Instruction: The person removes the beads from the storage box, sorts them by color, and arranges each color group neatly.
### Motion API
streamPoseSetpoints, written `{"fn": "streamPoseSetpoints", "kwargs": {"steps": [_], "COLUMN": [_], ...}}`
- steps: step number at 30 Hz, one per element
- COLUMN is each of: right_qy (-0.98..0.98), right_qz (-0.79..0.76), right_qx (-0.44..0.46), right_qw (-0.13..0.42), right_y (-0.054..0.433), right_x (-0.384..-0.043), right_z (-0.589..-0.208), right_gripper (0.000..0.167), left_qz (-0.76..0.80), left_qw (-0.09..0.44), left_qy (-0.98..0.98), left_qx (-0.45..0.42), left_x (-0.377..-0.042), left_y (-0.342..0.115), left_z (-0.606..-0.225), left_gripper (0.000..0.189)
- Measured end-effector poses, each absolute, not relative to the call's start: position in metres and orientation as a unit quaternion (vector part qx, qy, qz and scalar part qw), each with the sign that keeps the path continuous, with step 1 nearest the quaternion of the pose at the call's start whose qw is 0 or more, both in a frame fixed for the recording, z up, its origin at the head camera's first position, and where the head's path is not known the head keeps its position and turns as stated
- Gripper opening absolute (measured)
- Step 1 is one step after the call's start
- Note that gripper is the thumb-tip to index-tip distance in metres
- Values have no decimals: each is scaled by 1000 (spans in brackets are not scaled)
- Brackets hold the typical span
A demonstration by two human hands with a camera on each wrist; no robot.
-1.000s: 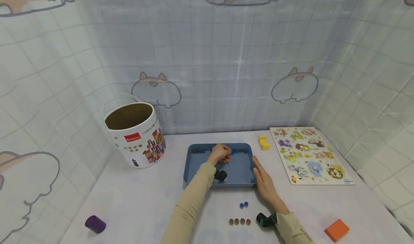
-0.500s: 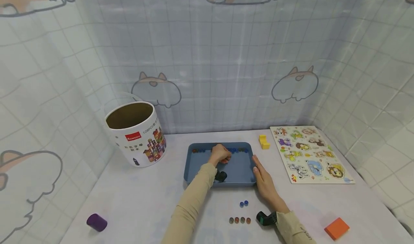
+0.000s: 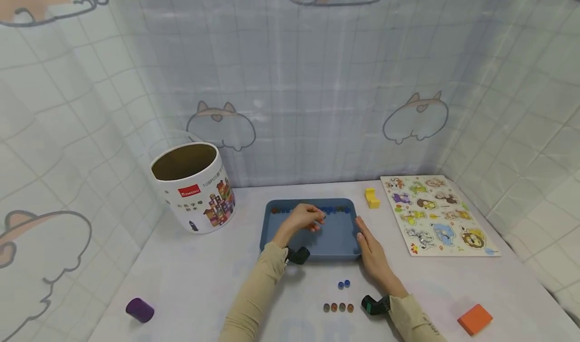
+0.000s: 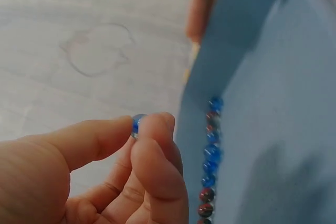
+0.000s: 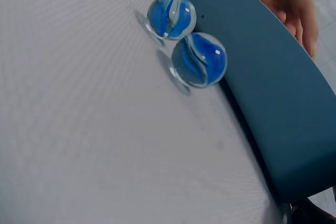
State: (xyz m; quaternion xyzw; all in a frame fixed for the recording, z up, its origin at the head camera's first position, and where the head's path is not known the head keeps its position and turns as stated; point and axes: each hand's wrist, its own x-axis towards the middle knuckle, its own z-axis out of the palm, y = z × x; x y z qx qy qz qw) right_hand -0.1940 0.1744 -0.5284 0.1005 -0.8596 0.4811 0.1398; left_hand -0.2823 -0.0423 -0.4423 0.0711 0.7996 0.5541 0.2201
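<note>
Over the blue tray (image 3: 337, 240), my left hand (image 3: 302, 218) pinches a clear marble with blue in it (image 4: 136, 124) between thumb and fingertips. A row of blue and reddish-brown marbles (image 4: 212, 153) lines the tray's far wall, partly hidden behind this hand in the head view. My right hand (image 3: 377, 259) lies along the outside of the tray's right wall, fingers straight. Two blue-swirled marbles (image 5: 199, 60) sit on the table in front of the tray. Nearer to me is a short row of brownish and greenish marbles (image 3: 334, 307).
A large white bucket (image 3: 199, 208) stands behind on the left. A purple cylinder (image 3: 140, 310) lies at the front left, an orange block (image 3: 475, 320) at the front right. Right of the tray are a yellow block (image 3: 372, 199) and an animal puzzle board (image 3: 436, 231).
My left hand has come up from the far row of marbles, its wrist swinging left, and a marble now shows in its fingertips. The right hand stays beside the tray.
</note>
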Motion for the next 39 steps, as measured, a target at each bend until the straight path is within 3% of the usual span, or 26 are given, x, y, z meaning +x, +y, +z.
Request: {"fn": "streamPoseSetpoints", "kwargs": {"steps": [8,18,32,39], "right_qy": [-860,-861,-862,-862], "right_qz": [478,482,482,480], "right_qx": [103,94,96,99], "right_qw": [145,132,125,132], "right_y": [180,181,177,177], "right_x": [-197,-199,-197,-195], "right_z": [-526,-522,-523,-526], "right_gripper": [47,48,49,48], "left_qz": [554,478,437,452], "left_qw": [250,285,270,285], "left_qy": [782,803,838,820], "left_qx": [140,214,183,204], "left_x": [-236,-180,-171,-189], "left_y": [-53,-46,-40,-42], "left_z": [-439,-460,-473,-452], "left_gripper": [23,8,9,14]}}
